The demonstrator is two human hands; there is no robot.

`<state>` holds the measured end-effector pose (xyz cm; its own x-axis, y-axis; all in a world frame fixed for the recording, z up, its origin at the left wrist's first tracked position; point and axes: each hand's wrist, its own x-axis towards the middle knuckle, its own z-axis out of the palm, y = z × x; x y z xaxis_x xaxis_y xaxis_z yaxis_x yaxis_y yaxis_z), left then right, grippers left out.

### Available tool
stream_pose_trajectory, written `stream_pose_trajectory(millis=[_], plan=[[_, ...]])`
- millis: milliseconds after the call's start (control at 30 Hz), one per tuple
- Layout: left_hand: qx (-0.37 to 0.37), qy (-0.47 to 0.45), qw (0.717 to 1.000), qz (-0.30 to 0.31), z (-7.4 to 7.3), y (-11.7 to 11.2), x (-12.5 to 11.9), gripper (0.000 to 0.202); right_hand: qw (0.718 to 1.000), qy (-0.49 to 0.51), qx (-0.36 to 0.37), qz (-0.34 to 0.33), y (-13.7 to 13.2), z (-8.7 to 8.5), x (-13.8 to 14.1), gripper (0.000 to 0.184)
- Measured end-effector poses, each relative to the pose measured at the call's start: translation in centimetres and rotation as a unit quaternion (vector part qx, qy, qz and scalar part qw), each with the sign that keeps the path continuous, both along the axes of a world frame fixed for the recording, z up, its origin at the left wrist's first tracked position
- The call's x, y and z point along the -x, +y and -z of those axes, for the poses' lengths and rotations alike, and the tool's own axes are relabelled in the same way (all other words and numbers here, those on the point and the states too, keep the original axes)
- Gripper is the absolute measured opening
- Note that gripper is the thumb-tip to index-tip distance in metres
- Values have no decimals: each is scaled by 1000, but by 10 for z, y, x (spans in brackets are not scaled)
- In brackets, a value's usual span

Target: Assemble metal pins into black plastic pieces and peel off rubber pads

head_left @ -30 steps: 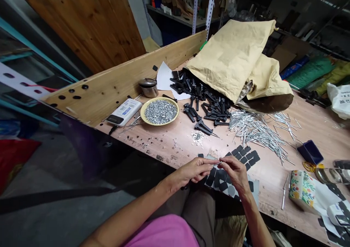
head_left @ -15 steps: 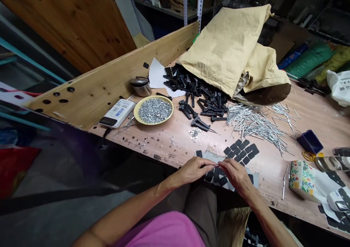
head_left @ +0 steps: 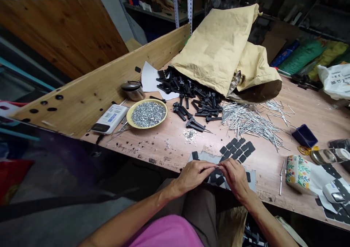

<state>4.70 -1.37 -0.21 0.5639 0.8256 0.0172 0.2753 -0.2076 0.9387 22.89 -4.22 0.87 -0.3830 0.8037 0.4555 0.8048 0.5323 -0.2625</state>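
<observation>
My left hand [head_left: 194, 174] and my right hand [head_left: 234, 177] meet at the near edge of the wooden table [head_left: 314, 119], fingertips pinched together on a thin metal pin [head_left: 218, 165] held between them. Under the hands lies a grey sheet [head_left: 253, 176] with several black pads [head_left: 237, 150] stuck on it. Just beyond sits a small heap of tiny nuts [head_left: 190, 134]. Farther back lie a pile of black plastic parts [head_left: 191, 93] and a spread of long metal pins [head_left: 250, 121].
A yellow bowl [head_left: 147, 114] of small metal nuts stands at the left, beside a white power bank [head_left: 109, 118] and a steel tin [head_left: 133, 90]. A big brown paper sack [head_left: 224, 46] lies at the back. A floral box [head_left: 297, 174] and a blue tray [head_left: 304, 135] sit at the right.
The view has shifted so the table sits further left and lower. My hands have sunk slightly toward the table edge, still pinching the pin between them.
</observation>
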Motion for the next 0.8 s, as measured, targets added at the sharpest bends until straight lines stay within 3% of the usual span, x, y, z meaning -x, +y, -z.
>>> stream_pose_trajectory(millis=[233,333,433,600,667,800], plan=[[-83,82,992,-40,2,-8,-5,28,993,-77,-90,17,4,3,3,34],[-43,24,997,-56,2,-7,-6,27,992,-77,-89,41,4,6,5,36],[71,-68,994,-46,1,-3,-6,29,994,-53,-76,50,3,7,7,30],[299,-149,943,-3,1,3,-7,59,997,77,5,31,4,4,9,31],[317,-162,934,-2,1,4,-8,65,989,132,66,25,6,1,8,34],[258,-153,954,-19,0,5,-9,53,965,209,159,19,9,-4,3,31]])
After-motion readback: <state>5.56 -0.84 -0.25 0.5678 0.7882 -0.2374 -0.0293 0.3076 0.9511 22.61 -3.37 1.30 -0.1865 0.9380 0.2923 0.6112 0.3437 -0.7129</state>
